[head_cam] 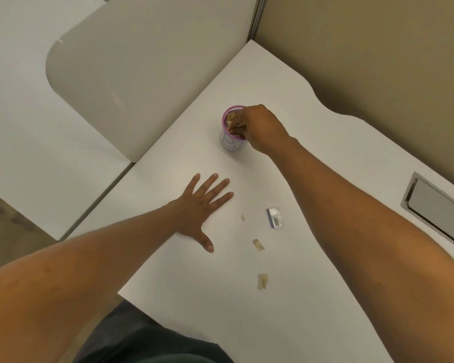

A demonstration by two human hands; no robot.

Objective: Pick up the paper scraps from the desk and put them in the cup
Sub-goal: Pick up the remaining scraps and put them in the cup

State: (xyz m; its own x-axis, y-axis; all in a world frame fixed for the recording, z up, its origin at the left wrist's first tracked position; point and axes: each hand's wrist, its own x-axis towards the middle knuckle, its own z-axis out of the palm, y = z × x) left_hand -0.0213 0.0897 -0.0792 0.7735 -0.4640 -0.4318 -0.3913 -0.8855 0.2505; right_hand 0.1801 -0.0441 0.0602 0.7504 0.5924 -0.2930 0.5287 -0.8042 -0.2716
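A white cup point(230, 142) with a purple rim stands on the white desk point(184, 297), holding tan paper scraps point(230, 119). My right hand point(262, 129) is over the cup's mouth with its fingertips pinched inside the rim among the scraps; whether it still holds one I cannot tell. My left hand point(203, 208) lies flat on the desk, palm down, fingers spread, holding nothing. Three scraps lie loose on the desk: a tiny scrap point(242, 218), a middle scrap point(258, 244) and a larger near scrap point(263, 281).
A small blue-edged box point(275, 217) lies right of the scraps. A grey cable hatch point(435, 210) is set into the desk at right. A beige partition point(364, 53) borders the back. A rounded white panel point(131, 74) stands at left.
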